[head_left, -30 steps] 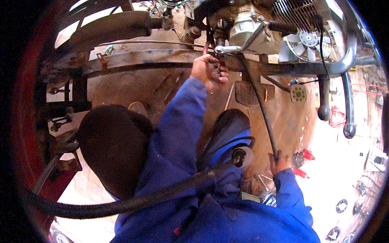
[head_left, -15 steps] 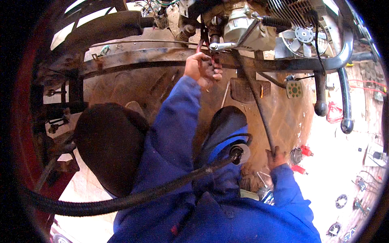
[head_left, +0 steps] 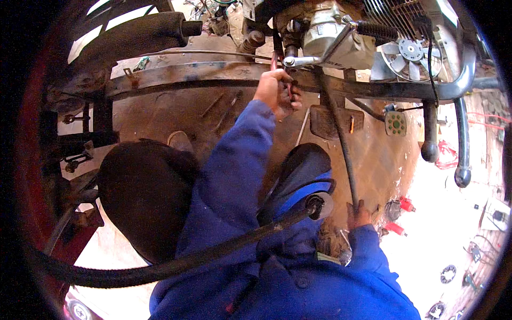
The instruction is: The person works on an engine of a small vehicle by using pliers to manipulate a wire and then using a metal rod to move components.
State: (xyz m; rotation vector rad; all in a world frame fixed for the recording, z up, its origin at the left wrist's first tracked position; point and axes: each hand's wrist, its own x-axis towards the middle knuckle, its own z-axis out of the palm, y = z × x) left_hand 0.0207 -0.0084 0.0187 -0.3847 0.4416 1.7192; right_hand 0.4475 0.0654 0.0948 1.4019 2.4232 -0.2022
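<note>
My left hand (head_left: 279,94) is closed round red-handled pliers (head_left: 274,61), just under the engine and beside the frame rail. The pliers' dark jaws point up into the engine's underside; what they bite on is hidden. Lower right, my right hand (head_left: 360,215) is wrapped round the near end of a long dark rod (head_left: 341,141). That rod slants up and away to the frame rail (head_left: 213,74) below the engine, where its far end is hard to make out. A pale metal engine casing (head_left: 333,37) with a lever (head_left: 306,61) sits right of the pliers.
A fan (head_left: 410,53) and a pedal with a dotted pad (head_left: 396,123) are at the right. A black ribbed hose (head_left: 160,272) crosses in front of me. Far left hangs a dark cylinder (head_left: 138,37). Red-handled parts (head_left: 396,229) lie beyond my right hand.
The whole view has shifted slightly, so the engine and frame appear farther right. Both hands keep their holds; my right hand and the rod's near end sit a little lower in the picture.
</note>
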